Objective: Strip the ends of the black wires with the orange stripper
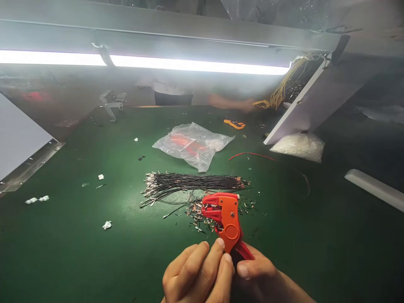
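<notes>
Left hand (198,273) and right hand (261,267) come together at the near edge of the view, around an orange-and-red wire stripper (231,223). Right-hand fingers close round its red handle, thumb lying along the near side; the left hand is curled, its fingertips at the lower body of the tool, and whether they pinch anything cannot be told. The stripper stands upright, head raised and jaws parted toward the left, above the green desk (63,252).

Just behind its head, small wire scraps (200,216) lie strewn. Beyond them a bundle of black wires (192,182) runs crosswise, silvery ends to the left, coppery ones to the right. Farther back rests a clear plastic bag (192,145) with something orange-red inside; to its right are a red wire (251,154) and a yellow tool (235,124). Small white pieces (107,225) dot the left side. A tied bag of white bits (299,146) sits by a slanted panel (296,101). At the far side, under a lit tube lamp (202,64), another person's arm (233,103) reaches toward yellow wires (284,86), blurred.
</notes>
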A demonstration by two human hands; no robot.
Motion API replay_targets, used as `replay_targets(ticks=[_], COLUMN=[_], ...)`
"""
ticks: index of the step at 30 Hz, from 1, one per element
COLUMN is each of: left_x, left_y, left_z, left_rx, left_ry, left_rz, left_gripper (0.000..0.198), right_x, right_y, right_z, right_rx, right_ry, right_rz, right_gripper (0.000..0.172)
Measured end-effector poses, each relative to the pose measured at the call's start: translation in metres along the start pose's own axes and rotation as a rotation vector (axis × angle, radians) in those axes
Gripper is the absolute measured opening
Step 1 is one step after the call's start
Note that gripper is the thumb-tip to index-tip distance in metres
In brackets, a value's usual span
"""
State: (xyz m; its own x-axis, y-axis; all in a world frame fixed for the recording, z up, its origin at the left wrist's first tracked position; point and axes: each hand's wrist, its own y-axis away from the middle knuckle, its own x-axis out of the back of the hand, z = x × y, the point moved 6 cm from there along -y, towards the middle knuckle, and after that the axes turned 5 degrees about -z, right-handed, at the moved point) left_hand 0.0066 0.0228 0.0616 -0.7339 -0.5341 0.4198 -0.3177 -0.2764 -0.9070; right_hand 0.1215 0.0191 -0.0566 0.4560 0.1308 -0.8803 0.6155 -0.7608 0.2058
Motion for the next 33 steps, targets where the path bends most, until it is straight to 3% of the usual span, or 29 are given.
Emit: replay_targets(ticks=[3, 9, 18, 24, 29, 33], left_x=[-0.006, -0.002, -0.003, -0.004, -0.011, -0.016], left_y=[0.006, 0.005, 0.002, 0.001, 0.002, 0.002], left_z=[0.001, -0.002, -0.001, -0.002, -0.009, -0.014], left_rx=[0.014, 0.066, 0.186, 0.172, 0.275, 0.421], left_ry=[0.015, 0.076, 0.146, 0.217, 0.378, 0.551], left_rz=[0.0, -0.01, -0.026, -0.028, 0.037, 0.137], left_gripper=[0.011, 0.009, 0.017, 0.014, 0.015, 0.012], right_x=[-0.005, -0.018, -0.01, -0.012, -0.014, -0.012], right_y=[-0.001, -0.002, 0.002, -0.002, -0.003, 0.001], right_z=[-0.004, -0.014, -0.037, -0.029, -0.015, -0.018], right_rx=[0.014, 0.036, 0.078, 0.074, 0.056, 0.095], right_ry=[0.022, 0.096, 0.138, 0.13, 0.14, 0.186], right_rz=[-0.025, -0.082, -0.052, -0.067, -0.123, -0.106], right_gripper=[0.039, 0.042, 0.036, 0.039, 0.041, 0.044])
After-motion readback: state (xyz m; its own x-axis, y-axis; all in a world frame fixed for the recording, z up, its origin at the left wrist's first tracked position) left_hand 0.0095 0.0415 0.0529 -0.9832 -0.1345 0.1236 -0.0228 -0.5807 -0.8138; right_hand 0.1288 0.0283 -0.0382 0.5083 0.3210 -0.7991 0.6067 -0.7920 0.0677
